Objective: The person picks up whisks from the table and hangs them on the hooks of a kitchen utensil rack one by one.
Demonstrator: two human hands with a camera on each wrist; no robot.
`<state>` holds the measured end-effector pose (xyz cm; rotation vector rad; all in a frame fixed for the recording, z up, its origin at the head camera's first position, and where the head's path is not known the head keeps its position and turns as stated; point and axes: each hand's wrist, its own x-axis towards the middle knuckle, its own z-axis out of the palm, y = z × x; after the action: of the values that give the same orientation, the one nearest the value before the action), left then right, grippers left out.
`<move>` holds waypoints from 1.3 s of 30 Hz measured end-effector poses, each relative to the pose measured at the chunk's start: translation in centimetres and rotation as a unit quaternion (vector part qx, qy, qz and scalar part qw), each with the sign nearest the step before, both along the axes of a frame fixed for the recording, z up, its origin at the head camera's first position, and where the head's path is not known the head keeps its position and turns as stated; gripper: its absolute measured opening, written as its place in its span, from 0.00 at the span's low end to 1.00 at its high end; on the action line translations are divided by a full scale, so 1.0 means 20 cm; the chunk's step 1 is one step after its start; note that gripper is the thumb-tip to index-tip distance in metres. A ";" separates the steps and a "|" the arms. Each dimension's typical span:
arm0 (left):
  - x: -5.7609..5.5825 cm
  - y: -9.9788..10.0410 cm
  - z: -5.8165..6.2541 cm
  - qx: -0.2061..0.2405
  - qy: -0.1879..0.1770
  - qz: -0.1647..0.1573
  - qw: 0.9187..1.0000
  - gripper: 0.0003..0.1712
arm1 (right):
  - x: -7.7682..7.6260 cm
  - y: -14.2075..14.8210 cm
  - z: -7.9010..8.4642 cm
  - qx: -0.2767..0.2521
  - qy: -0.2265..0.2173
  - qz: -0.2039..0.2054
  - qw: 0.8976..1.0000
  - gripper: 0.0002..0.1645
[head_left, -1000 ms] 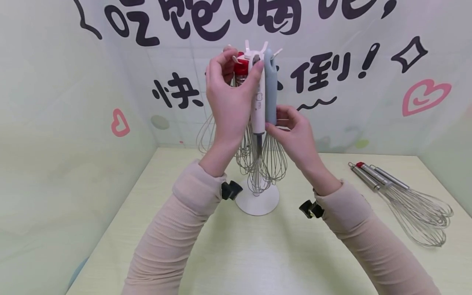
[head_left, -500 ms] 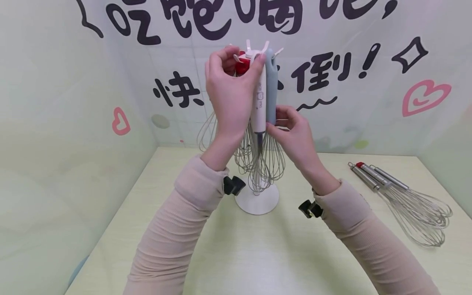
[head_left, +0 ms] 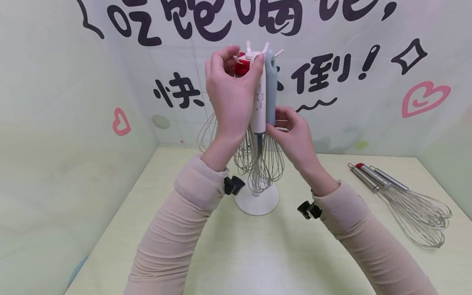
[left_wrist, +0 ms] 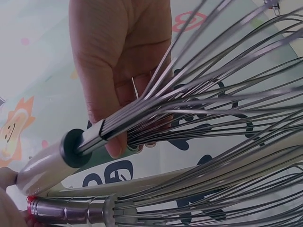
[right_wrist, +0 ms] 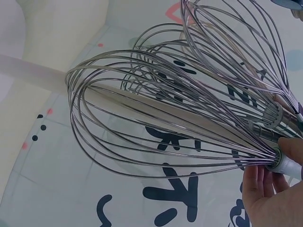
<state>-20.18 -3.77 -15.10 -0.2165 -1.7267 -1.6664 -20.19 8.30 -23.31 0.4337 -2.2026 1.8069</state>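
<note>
Several whisks hang head-down from a white stand [head_left: 271,200] with prongs at its top. My left hand [head_left: 230,92] grips around the stand's top; its thumb lies on the upper end of a white-handled whisk [head_left: 260,108], its fingers beside a red-topped whisk [head_left: 242,66]. My right hand [head_left: 293,133] pinches the lower end of the handle of a blue-handled whisk [head_left: 271,90], upright at the stand's right side. In the left wrist view, the right hand [left_wrist: 123,52] shows behind the white-handled whisk's wires. Whether the blue handle sits on a prong is hard to tell.
More whisks with metal handles [head_left: 381,180] lie side by side on the right of the pale table [head_left: 258,258]. A printed backdrop [head_left: 368,123] with dark lettering stands behind, and a light side wall [head_left: 73,123] rises on the left.
The left hand has shifted very slightly right, and its thumb now covers the hole at the white handle's top. The right hand keeps its pinch on the blue handle, almost still.
</note>
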 end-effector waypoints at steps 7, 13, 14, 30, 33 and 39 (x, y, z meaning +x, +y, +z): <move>0.00 0.00 0.00 0.001 0.002 0.003 1.000 0.26 | 0.00 0.00 0.00 -0.001 0.001 -0.002 1.000 0.24; 0.00 0.00 0.00 0.000 0.007 0.006 1.000 0.27 | 0.00 0.00 0.00 -0.002 0.002 -0.003 1.000 0.24; 0.00 0.00 0.00 -0.001 0.007 0.006 1.000 0.27 | 0.00 0.00 0.00 -0.003 0.002 -0.002 1.000 0.25; 0.00 0.00 0.00 -0.024 -0.004 0.028 0.999 0.25 | 0.00 0.00 0.00 -0.008 0.003 0.000 1.000 0.25; 0.00 0.00 0.00 -0.025 -0.005 0.031 0.999 0.25 | 0.00 0.00 0.00 -0.008 0.003 0.000 1.000 0.24; -0.01 -0.01 0.00 -0.014 -0.005 0.033 0.999 0.24 | 0.00 0.00 0.00 -0.002 -0.003 -0.007 1.000 0.25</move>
<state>-20.34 -3.92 -15.16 -0.1618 -1.7462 -1.5986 -20.18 8.23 -23.40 0.4106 -2.2006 1.8066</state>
